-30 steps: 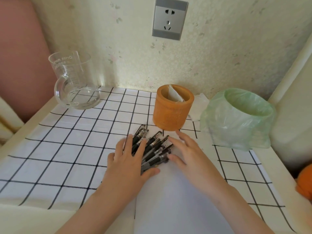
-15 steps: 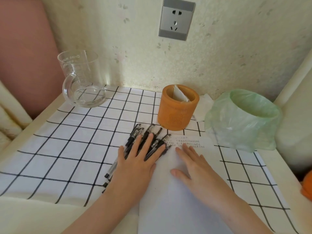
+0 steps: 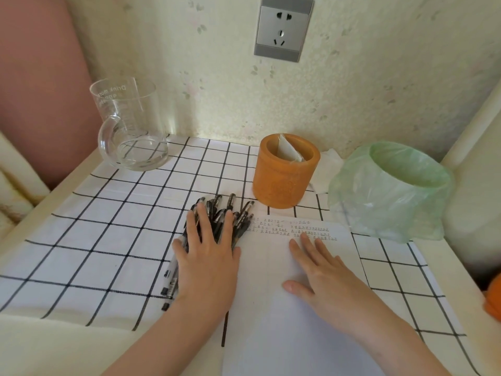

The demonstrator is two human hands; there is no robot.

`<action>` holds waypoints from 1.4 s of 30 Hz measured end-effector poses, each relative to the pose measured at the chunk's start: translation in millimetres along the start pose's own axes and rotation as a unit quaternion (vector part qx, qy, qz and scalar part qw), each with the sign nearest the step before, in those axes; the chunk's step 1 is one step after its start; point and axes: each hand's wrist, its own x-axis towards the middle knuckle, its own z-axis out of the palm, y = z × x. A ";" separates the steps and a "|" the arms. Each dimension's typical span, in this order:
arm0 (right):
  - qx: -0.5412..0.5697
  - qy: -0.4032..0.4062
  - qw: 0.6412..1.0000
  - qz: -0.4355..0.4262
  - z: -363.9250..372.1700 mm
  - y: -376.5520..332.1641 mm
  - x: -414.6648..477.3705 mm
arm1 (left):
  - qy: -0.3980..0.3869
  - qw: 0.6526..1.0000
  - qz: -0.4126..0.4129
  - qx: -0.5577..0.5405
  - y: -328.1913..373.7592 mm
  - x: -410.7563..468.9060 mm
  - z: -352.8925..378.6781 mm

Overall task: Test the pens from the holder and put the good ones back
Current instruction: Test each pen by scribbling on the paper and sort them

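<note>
Pens (image 3: pixel 241 221) lie bunched on a checked cloth (image 3: pixel 108 240) over the counter (image 3: pixel 54 346), pressed under the left hand (image 3: pixel 208 256), fingers straight and spread. The right hand (image 3: pixel 322 270) rests flat, fingers relaxed, on a marked paper sheet (image 3: pixel 271 335). An orange holder (image 3: pixel 284 180) stands upright just beyond the pens.

This looks like a room in a home. Beyond the left hand (image 3: pixel 208 264) a flowery wall (image 3: pixel 217 77) has a plug socket (image 3: pixel 283 28). A checked cloth (image 3: pixel 108 240) covers the worktop (image 3: pixel 67 346) under it.
</note>
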 end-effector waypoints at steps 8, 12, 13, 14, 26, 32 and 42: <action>0.012 -0.014 1.000 -0.007 -0.2 7.3 0.7 | 0.050 0.972 0.229 0.009 -5.1 14.5 14.7; 0.015 -0.016 1.000 -0.008 0.4 7.9 0.6 | 0.004 0.990 0.142 0.025 -6.3 11.3 17.9; 0.016 -0.016 1.000 -0.007 0.5 8.2 0.5 | -0.008 0.992 0.128 0.018 -4.3 10.1 16.1; 0.017 -0.015 1.000 -0.007 0.8 8.7 0.6 | -0.019 0.993 0.119 0.006 -2.8 9.1 15.1; 0.019 -0.022 1.000 -0.002 0.1 15.4 -1.0 | -0.071 0.997 0.040 0.006 0.3 15.3 3.6; 0.027 -0.027 0.999 -0.004 -2.4 14.0 -1.9 | -0.082 0.995 0.053 -0.015 -1.5 14.4 -6.6; 0.068 -0.027 0.997 -0.018 -8.8 14.8 -3.3 | 0.103 0.980 0.051 -0.162 -20.0 21.2 -30.9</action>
